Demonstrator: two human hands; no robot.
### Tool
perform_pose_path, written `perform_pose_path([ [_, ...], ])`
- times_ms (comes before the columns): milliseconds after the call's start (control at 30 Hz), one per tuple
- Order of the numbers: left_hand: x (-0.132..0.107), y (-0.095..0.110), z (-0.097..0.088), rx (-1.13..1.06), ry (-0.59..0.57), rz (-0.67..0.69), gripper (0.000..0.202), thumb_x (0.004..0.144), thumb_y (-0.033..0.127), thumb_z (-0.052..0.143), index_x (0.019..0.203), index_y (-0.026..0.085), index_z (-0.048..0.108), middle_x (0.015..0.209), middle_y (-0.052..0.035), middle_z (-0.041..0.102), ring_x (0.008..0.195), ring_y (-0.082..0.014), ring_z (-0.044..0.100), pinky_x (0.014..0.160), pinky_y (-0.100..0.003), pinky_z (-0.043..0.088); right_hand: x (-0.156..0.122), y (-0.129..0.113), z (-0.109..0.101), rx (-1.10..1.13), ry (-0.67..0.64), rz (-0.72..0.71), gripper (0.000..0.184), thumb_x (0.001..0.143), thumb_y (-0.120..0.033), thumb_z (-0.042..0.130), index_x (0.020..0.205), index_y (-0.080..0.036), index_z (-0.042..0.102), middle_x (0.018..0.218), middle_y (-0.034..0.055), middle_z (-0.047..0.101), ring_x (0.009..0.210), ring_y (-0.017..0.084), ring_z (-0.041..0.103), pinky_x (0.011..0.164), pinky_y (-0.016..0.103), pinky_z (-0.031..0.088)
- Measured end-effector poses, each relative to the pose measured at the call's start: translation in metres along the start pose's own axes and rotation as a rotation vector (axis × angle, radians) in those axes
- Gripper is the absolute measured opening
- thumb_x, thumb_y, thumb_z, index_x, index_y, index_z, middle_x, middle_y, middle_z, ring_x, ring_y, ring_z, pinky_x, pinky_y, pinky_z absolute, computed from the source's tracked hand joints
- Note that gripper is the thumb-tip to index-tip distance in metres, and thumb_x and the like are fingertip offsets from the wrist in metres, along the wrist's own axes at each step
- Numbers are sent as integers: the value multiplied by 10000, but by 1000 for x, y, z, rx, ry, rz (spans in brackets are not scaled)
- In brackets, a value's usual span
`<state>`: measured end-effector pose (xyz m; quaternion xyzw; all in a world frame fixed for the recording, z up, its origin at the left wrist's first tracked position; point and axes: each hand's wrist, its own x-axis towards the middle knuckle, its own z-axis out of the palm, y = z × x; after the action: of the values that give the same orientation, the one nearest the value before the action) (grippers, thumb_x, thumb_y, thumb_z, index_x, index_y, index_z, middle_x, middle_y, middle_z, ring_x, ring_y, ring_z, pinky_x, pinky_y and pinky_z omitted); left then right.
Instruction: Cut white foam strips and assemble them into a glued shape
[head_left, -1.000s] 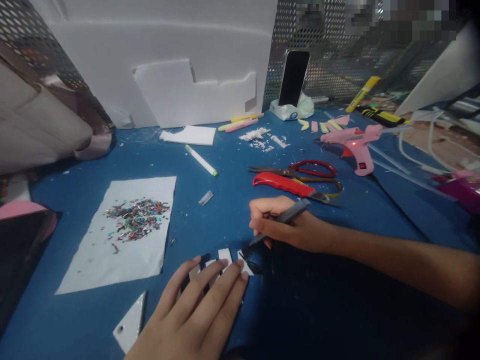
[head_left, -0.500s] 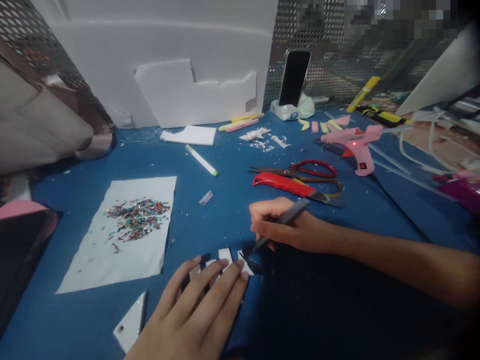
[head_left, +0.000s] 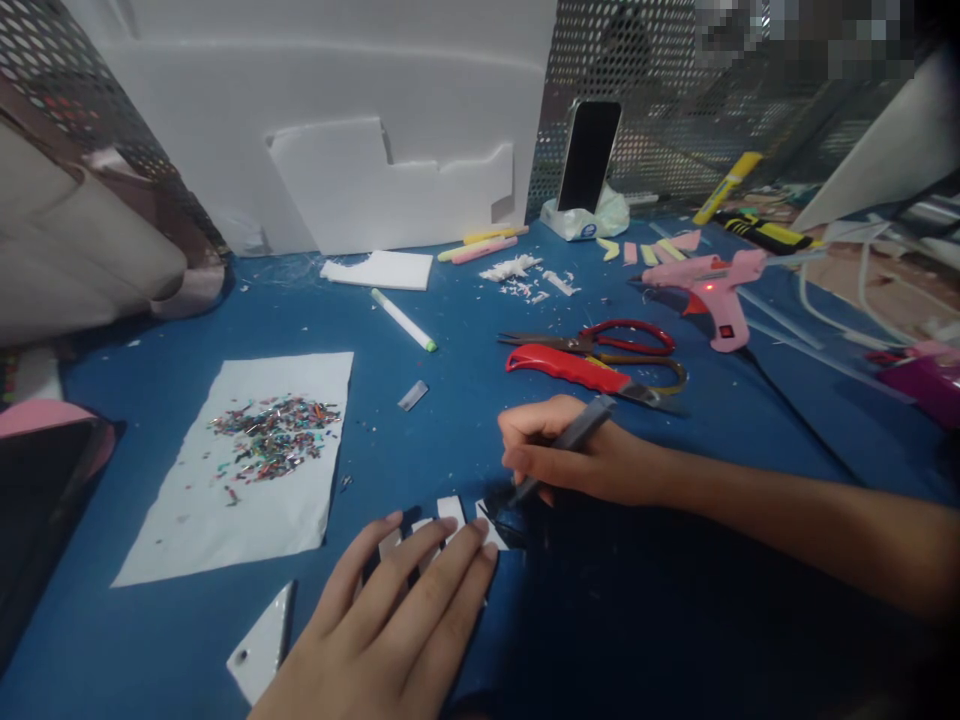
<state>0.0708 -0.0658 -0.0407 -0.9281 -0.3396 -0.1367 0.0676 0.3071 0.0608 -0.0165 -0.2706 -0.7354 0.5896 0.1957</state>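
Note:
My left hand (head_left: 409,610) lies flat with its fingers stretched over a white piece (head_left: 451,517) that has several strips or prongs; the fingers cover much of it. At its right end the white surface is marked with black. My right hand (head_left: 559,448) is closed around a grey marker (head_left: 585,425), held tilted, its lower end down at the blackened area. A dark patch of shadow or ink around the tip makes the exact contact hard to see. Left of my left hand lies a white pointed piece with a small hole (head_left: 259,648).
Colourful bits lie on a white sheet (head_left: 157,540) at left. Beyond my right hand are scissors (head_left: 637,340), a red-handled knife (head_left: 566,370) and a pink glue gun (head_left: 720,290) with its lamp lit. A phone (head_left: 590,155) stands at the back; a white-green pen (head_left: 403,320) lies mid-table.
The marker and my right fingers have shifted very slightly at the blackened edge. My left hand has stayed in place on the white piece.

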Motion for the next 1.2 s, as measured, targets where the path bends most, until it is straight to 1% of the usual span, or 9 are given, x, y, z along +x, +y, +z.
perform_pose_path([
  [133, 0, 0, 1, 5, 10, -10, 550, 1005, 513, 390, 1398, 141, 487, 1443, -66, 514, 1275, -267, 440, 1196, -472, 83, 0, 0, 0, 7, 24, -3, 338, 909, -398, 632, 707, -153, 515, 612, -29, 555, 547, 77, 513, 514, 193, 372],
  [267, 0, 0, 1, 15, 16, 0, 528, 1013, 497, 375, 1379, 141, 509, 1438, -64, 519, 1268, -262, 450, 1201, -469, 73, 0, 0, -1, 14, -18, 4, 349, 907, -403, 633, 694, -150, 520, 592, -34, 549, 522, 74, 500, 500, 192, 366],
  [367, 0, 0, 1, 11, 8, -5, 538, 1005, 509, 390, 1391, 149, 498, 1446, -61, 511, 1267, -266, 450, 1198, -475, 82, 1, -1, -1, 9, 16, -4, 340, 894, -404, 652, 709, -148, 525, 607, -28, 564, 546, 78, 512, 514, 190, 372],
  [500, 0, 0, 2, 8, 5, 0, 543, 1002, 505, 403, 1392, 138, 494, 1441, -65, 515, 1262, -266, 446, 1199, -470, 71, 1, -1, -1, 12, -28, 0, 352, 906, -414, 631, 702, -148, 524, 592, -31, 554, 523, 75, 502, 501, 192, 368],
  [733, -1, 0, 2, 21, 10, 0, 537, 1008, 512, 376, 1384, 150, 507, 1445, -64, 512, 1269, -262, 449, 1197, -471, 90, 0, -1, -1, 21, -35, 17, 347, 903, -408, 635, 704, -149, 518, 591, -32, 557, 520, 73, 506, 498, 190, 372],
  [867, 0, 0, 2, 26, 9, -3, 527, 1009, 513, 373, 1372, 162, 521, 1441, -50, 518, 1265, -255, 451, 1202, -462, 85, 0, -3, 0, 31, 0, 12, 326, 875, -402, 672, 723, -151, 528, 610, -25, 576, 543, 81, 523, 512, 191, 387],
  [967, 0, 0, 2, 17, 6, -3, 541, 1004, 517, 388, 1384, 150, 506, 1441, -58, 518, 1262, -260, 451, 1197, -468, 87, -1, -2, 0, 32, -30, 26, 332, 882, -400, 663, 709, -150, 528, 588, -27, 570, 519, 79, 515, 492, 189, 375],
  [1100, 0, 0, 2, 7, 11, 2, 554, 999, 521, 395, 1382, 136, 505, 1439, -73, 517, 1262, -266, 449, 1195, -475, 80, 0, -1, 0, 26, -6, 21, 307, 867, -387, 685, 741, -146, 543, 624, -21, 593, 557, 82, 538, 522, 189, 392],
  [1200, 1, 0, 1, 4, 13, 9, 551, 1003, 506, 394, 1384, 123, 501, 1435, -77, 520, 1265, -271, 446, 1196, -473, 71, 1, 0, -1, 32, -46, 39, 325, 882, -393, 663, 716, -146, 532, 593, -26, 581, 521, 77, 526, 493, 185, 377],
])
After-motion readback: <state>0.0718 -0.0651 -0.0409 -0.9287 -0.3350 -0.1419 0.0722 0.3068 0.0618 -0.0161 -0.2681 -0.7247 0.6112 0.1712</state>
